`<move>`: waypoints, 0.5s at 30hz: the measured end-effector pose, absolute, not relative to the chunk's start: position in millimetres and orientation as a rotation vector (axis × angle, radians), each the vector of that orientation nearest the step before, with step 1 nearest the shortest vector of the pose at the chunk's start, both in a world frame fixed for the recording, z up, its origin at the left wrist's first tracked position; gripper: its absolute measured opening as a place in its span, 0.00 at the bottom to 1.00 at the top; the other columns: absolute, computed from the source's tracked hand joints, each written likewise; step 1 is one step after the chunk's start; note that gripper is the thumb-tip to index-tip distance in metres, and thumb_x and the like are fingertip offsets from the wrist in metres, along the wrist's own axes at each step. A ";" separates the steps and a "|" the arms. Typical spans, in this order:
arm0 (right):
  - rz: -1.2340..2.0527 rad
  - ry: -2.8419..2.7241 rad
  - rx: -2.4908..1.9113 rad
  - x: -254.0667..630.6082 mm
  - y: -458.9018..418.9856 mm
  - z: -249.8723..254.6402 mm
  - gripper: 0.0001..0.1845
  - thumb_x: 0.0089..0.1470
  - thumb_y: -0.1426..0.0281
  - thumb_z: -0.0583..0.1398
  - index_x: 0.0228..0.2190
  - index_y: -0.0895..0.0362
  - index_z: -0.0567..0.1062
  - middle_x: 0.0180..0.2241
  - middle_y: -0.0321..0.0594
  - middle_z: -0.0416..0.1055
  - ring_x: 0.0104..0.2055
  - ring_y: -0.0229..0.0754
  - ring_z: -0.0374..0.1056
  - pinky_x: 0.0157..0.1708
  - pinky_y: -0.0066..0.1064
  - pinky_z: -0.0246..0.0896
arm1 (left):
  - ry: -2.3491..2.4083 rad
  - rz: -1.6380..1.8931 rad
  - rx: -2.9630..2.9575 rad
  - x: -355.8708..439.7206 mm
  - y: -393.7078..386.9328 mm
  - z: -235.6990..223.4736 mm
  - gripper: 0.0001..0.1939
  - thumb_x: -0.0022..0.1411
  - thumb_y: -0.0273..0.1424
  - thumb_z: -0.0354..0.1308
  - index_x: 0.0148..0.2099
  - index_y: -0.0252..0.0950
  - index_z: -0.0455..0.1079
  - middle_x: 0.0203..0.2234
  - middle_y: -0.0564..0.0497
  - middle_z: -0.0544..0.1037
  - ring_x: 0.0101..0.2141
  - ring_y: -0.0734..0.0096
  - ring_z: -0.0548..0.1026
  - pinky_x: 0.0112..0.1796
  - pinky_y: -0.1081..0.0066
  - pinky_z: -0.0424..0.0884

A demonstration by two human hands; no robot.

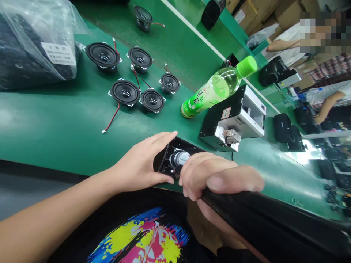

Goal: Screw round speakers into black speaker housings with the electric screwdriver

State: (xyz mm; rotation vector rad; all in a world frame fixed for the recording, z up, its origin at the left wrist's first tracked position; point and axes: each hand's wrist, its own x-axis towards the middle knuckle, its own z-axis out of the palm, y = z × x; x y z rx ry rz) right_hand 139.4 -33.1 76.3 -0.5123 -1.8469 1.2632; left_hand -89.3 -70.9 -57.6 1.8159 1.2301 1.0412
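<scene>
Left hand (139, 164) spread wide, clasping a black panel (188, 146) by its edges, at the smooth green table (71, 128), right hand (211, 175) wrapped round a thick black tool (257, 212), near the panel's round silvery magnet (181, 158).

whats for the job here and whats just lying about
Likely the job:
black panel, in left hand
speaker driver in it
black tool, in right hand
loose speaker drivers
probably the screw feeder

Seemingly lying about:
green tea bottle
perhaps the labelled plastic bag
</scene>
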 end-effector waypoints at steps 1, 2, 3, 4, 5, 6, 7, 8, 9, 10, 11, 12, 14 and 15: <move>1.239 -1.837 -0.472 137.5 -32.8 73.3 0.19 0.92 0.60 0.62 0.67 0.38 0.91 0.30 0.32 0.83 0.28 0.44 0.79 0.38 0.43 0.88 | 1.230 1.045 1.813 -89.3 -70.6 -57.9 0.70 0.69 0.60 0.87 0.98 0.51 0.56 0.91 0.38 0.71 0.88 0.33 0.73 0.86 0.38 0.74; 1.233 -1.823 -0.458 135.6 -32.4 70.6 0.19 0.93 0.58 0.60 0.66 0.39 0.92 0.30 0.32 0.82 0.27 0.44 0.79 0.37 0.43 0.87 | 1.231 1.047 1.809 -89.3 -70.3 -58.4 0.69 0.69 0.60 0.87 0.98 0.51 0.57 0.91 0.38 0.72 0.87 0.33 0.74 0.86 0.38 0.74; 1.241 -1.808 -0.452 133.9 -31.7 68.3 0.20 0.93 0.56 0.60 0.65 0.38 0.92 0.30 0.33 0.83 0.27 0.45 0.78 0.36 0.43 0.86 | 1.231 1.049 1.807 -89.4 -70.0 -58.9 0.69 0.68 0.61 0.87 0.98 0.51 0.57 0.90 0.38 0.72 0.87 0.33 0.74 0.86 0.38 0.75; 1.253 -1.799 -0.453 132.5 -30.9 66.4 0.20 0.93 0.55 0.60 0.65 0.38 0.93 0.30 0.33 0.83 0.27 0.45 0.78 0.35 0.43 0.86 | 1.232 1.051 1.805 -89.5 -69.8 -59.6 0.69 0.68 0.61 0.87 0.97 0.51 0.58 0.90 0.38 0.73 0.87 0.33 0.75 0.86 0.37 0.75; 1.260 -1.796 -0.447 131.3 -30.1 64.6 0.20 0.93 0.55 0.60 0.65 0.38 0.93 0.30 0.33 0.83 0.27 0.45 0.79 0.36 0.43 0.86 | 1.233 1.054 1.803 -89.6 -69.6 -60.2 0.69 0.68 0.62 0.87 0.97 0.51 0.58 0.90 0.38 0.73 0.86 0.33 0.75 0.86 0.37 0.75; 1.260 -1.801 -0.442 130.3 -29.3 62.8 0.20 0.93 0.56 0.60 0.65 0.39 0.93 0.31 0.33 0.83 0.27 0.45 0.79 0.36 0.43 0.86 | 1.234 1.057 1.803 -89.8 -69.5 -60.8 0.69 0.67 0.62 0.87 0.97 0.51 0.58 0.89 0.38 0.74 0.86 0.33 0.76 0.86 0.38 0.75; 1.257 -1.808 -0.429 129.4 -28.8 60.7 0.20 0.92 0.57 0.60 0.65 0.39 0.92 0.31 0.33 0.83 0.27 0.45 0.79 0.36 0.42 0.85 | 1.235 1.060 1.803 -89.9 -69.4 -61.3 0.69 0.67 0.62 0.87 0.97 0.51 0.59 0.89 0.38 0.74 0.86 0.33 0.76 0.86 0.38 0.75; 1.247 -1.809 -0.416 128.8 -28.5 58.2 0.19 0.92 0.56 0.60 0.65 0.38 0.92 0.31 0.32 0.83 0.27 0.44 0.78 0.36 0.41 0.85 | 1.236 1.064 1.804 -90.1 -69.3 -61.7 0.69 0.67 0.62 0.87 0.97 0.51 0.59 0.89 0.38 0.74 0.85 0.33 0.76 0.85 0.38 0.75; 1.223 -1.801 -0.403 128.3 -28.4 55.4 0.19 0.92 0.56 0.61 0.65 0.38 0.92 0.30 0.31 0.83 0.26 0.43 0.77 0.35 0.40 0.84 | 1.238 1.067 1.806 -90.3 -69.2 -62.0 0.69 0.66 0.62 0.88 0.97 0.50 0.60 0.89 0.38 0.75 0.85 0.32 0.77 0.85 0.38 0.76; 1.192 -1.779 -0.391 128.3 -28.7 52.2 0.19 0.91 0.54 0.61 0.65 0.38 0.91 0.30 0.30 0.82 0.25 0.42 0.76 0.34 0.39 0.84 | 1.240 1.069 1.808 -90.5 -69.2 -62.2 0.69 0.66 0.60 0.88 0.97 0.50 0.60 0.89 0.37 0.75 0.85 0.32 0.77 0.85 0.38 0.76; 1.167 -1.752 -0.376 128.7 -29.2 49.0 0.19 0.90 0.52 0.62 0.65 0.38 0.92 0.30 0.30 0.82 0.25 0.41 0.76 0.33 0.38 0.83 | 1.242 1.071 1.812 -90.8 -69.1 -62.4 0.69 0.67 0.59 0.88 0.97 0.49 0.60 0.89 0.37 0.75 0.85 0.32 0.77 0.85 0.38 0.76; 1.150 -1.724 -0.379 129.6 -29.7 45.9 0.20 0.89 0.49 0.63 0.65 0.38 0.92 0.30 0.30 0.82 0.26 0.41 0.77 0.33 0.38 0.83 | 1.245 1.070 1.815 -91.1 -69.1 -62.7 0.69 0.67 0.57 0.89 0.97 0.49 0.60 0.89 0.37 0.75 0.85 0.32 0.77 0.85 0.38 0.76; 1.131 -1.675 -0.436 133.1 -30.4 40.2 0.20 0.87 0.46 0.63 0.64 0.37 0.91 0.30 0.30 0.82 0.28 0.42 0.79 0.35 0.39 0.85 | 1.251 1.065 1.825 -92.0 -69.1 -63.6 0.68 0.67 0.55 0.88 0.97 0.49 0.59 0.89 0.37 0.74 0.85 0.32 0.76 0.85 0.38 0.76; 1.163 -1.688 -0.489 135.1 -30.4 37.6 0.20 0.87 0.44 0.63 0.61 0.36 0.91 0.30 0.29 0.82 0.28 0.42 0.80 0.37 0.39 0.86 | 1.254 1.059 1.832 -92.6 -69.2 -64.4 0.68 0.67 0.54 0.88 0.97 0.49 0.59 0.89 0.38 0.74 0.85 0.32 0.76 0.85 0.38 0.76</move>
